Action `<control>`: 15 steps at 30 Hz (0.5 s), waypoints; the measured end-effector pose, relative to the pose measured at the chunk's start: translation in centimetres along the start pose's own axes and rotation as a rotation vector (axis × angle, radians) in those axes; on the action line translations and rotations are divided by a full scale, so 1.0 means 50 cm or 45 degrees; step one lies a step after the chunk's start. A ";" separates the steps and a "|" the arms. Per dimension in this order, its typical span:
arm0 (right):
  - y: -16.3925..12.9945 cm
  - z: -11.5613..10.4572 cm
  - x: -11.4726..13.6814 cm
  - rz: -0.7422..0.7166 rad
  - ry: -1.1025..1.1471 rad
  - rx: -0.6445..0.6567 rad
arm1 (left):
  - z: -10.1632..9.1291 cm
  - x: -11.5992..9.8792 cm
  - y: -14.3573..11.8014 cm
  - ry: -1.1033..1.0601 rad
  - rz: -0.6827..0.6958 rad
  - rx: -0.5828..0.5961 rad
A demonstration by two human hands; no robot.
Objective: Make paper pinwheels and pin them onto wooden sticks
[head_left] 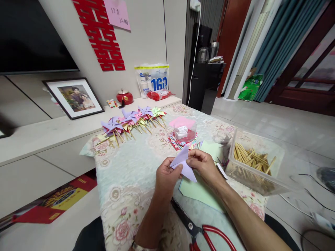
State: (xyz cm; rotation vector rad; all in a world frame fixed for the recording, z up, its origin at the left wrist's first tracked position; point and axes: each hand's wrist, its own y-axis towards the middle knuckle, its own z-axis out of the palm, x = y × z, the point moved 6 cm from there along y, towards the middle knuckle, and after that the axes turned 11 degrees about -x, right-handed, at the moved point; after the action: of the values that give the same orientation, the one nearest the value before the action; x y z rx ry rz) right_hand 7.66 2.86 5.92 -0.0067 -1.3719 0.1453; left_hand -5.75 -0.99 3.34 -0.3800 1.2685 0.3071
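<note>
While folded, lilac paper (pixel 184 164) between pinching fingers (pixel 176 168).

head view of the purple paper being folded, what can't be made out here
- Folded lilac paper piece: its near edges are covered by the left hand and right hand, so the fold shape is unclear.
- Red-handled metal scissors: handles cut off by the bottom edge, blade tips hidden under the left forearm.
- Pink paper note on the wall: top cut off, handwriting too small to read.
</note>
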 end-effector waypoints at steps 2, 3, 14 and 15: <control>0.001 -0.002 -0.001 0.008 0.015 -0.020 | 0.001 0.000 -0.002 -0.009 -0.006 -0.005; 0.002 -0.004 -0.001 0.002 0.016 -0.034 | 0.002 -0.001 -0.003 -0.012 -0.010 -0.004; 0.008 -0.009 0.001 -0.106 -0.088 -0.056 | -0.002 -0.001 0.001 -0.024 -0.033 -0.031; 0.009 -0.010 0.000 -0.080 -0.063 -0.058 | -0.005 0.000 0.002 -0.059 -0.043 -0.054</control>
State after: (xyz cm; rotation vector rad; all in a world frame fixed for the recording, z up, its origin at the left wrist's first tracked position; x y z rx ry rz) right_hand 8.11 3.33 5.77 0.0020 -1.4231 0.0622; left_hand -6.02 -0.99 3.25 -0.4279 1.2103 0.3126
